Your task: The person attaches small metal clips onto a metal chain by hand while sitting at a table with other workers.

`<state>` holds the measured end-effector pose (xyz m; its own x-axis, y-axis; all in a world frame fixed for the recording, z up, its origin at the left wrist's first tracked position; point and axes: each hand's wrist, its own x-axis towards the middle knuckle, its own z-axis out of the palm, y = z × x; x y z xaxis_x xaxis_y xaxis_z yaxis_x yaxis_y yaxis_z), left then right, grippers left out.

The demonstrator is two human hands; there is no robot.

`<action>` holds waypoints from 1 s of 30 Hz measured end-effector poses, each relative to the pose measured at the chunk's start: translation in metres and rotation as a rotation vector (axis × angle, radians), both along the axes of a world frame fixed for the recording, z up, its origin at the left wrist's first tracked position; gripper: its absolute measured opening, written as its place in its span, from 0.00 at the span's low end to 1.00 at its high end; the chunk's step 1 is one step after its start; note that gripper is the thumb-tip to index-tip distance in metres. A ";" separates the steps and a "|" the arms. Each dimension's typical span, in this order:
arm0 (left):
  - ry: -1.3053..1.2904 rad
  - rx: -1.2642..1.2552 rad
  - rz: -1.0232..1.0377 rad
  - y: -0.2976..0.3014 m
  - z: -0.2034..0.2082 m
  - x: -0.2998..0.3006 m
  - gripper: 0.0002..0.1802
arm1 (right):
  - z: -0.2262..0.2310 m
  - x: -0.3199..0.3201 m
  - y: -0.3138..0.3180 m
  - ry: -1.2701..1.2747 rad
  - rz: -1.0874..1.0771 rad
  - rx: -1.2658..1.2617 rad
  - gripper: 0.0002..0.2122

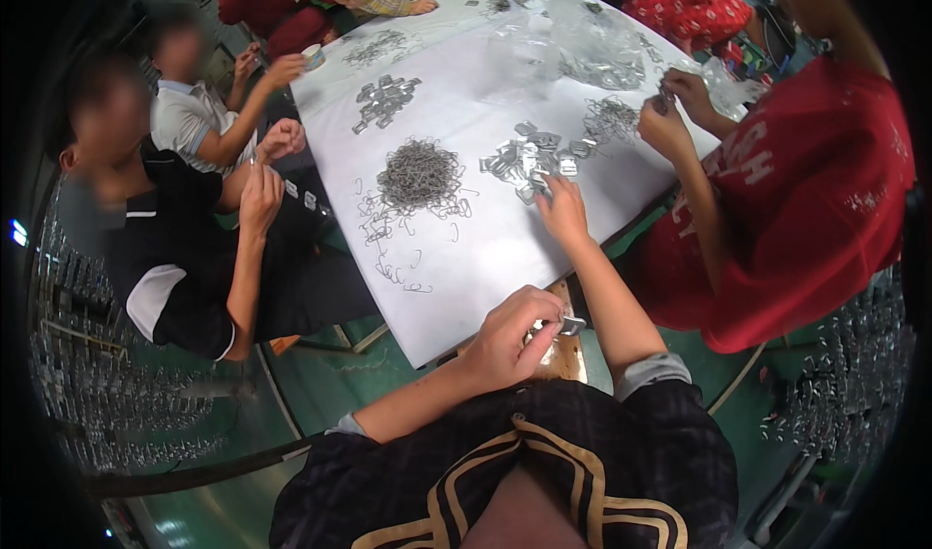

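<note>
Fingers [529, 308] of the left hand [507, 343] grasp a small silver metal piece [571, 326]; from where I sit, I see it held low, just off the near right edge of the white surface [495, 267]. The part inside the grip is hidden from me. The right hand [565, 211] stretches out over the surface, its fingers at the near side of a loose pile of flat silver pieces [505, 166]; I cannot tell whether they have one grasped or merely touch the pile.

Left of that pile I have a dense heap of bent wire hooks [420, 173], with strays scattered to its near side. Farther left lies a second cluster of silver pieces [385, 100], and a smaller wire heap [610, 119] sits to the right. Clear plastic bags [524, 59] lie at the far side. I make out a person in a red shirt [815, 209] at the right and a person in a black top [184, 301] at the left, both with hands raised.
</note>
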<state>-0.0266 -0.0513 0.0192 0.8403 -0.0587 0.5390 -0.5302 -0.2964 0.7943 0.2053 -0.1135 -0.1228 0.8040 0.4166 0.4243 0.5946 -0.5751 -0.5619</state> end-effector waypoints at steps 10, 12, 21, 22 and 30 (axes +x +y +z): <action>-0.007 0.010 0.035 0.008 -0.003 -0.006 0.08 | -0.022 0.038 0.022 0.115 -0.097 -0.159 0.11; 0.000 0.003 0.033 0.007 -0.005 -0.004 0.08 | -0.018 0.024 0.019 0.070 -0.065 -0.203 0.11; 0.050 -0.026 0.026 0.003 -0.013 -0.003 0.08 | -0.005 0.009 0.003 0.281 -0.032 0.006 0.08; 0.046 -0.027 0.032 0.003 -0.015 -0.002 0.08 | 0.012 -0.002 -0.003 0.484 0.010 0.174 0.07; 0.040 -0.043 0.153 0.001 -0.019 0.007 0.06 | 0.100 -0.078 -0.075 0.692 0.368 0.332 0.06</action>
<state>-0.0194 -0.0506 0.0004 0.8587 0.0943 0.5038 -0.4487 -0.3367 0.8278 0.1274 -0.1887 -0.0230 0.7650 0.6431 0.0336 0.1714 -0.1531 -0.9732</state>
